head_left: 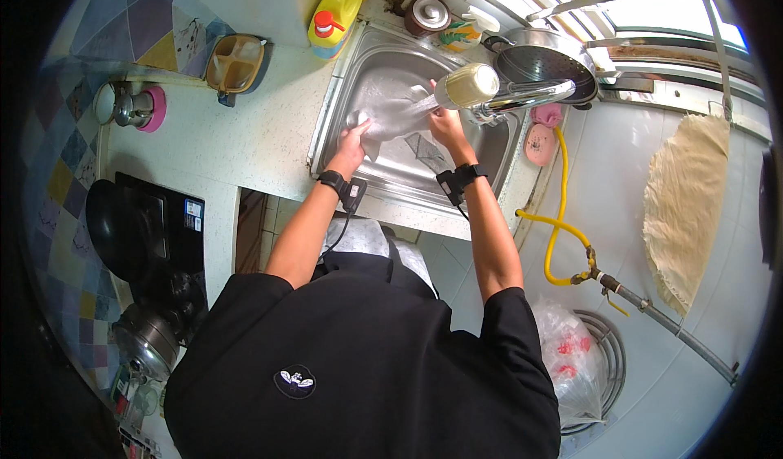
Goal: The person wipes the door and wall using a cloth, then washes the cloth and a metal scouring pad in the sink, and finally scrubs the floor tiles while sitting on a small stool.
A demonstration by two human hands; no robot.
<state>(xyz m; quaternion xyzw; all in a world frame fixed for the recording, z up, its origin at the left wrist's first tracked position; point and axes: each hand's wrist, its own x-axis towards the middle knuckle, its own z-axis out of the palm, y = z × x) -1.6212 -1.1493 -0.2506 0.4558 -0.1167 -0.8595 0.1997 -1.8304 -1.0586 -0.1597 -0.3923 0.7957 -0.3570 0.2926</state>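
Both hands are over a stainless steel sink [391, 80], under a chrome faucet [526, 95] with a cylindrical filter head [468, 86]. My left hand [355, 141] grips one end of a pale, translucent item [391, 116], possibly a plastic bag or cloth; glare and water blur it. My right hand [445, 123] is at its other side, just below the filter head, its fingertips partly hidden, so its hold is unclear. Water seems to run from the head onto the item. A grey mesh cloth [426, 152] lies on the sink bottom between my wrists.
A yellow detergent bottle [336, 15], a brown lidded jar [428, 15], a spray bottle [465, 31] and a steamer pot [544, 61] stand behind the sink. A pink soap dish [540, 145] and yellow hose [564, 178] are at right. At left are a divided container [235, 64] and a black wok [116, 230].
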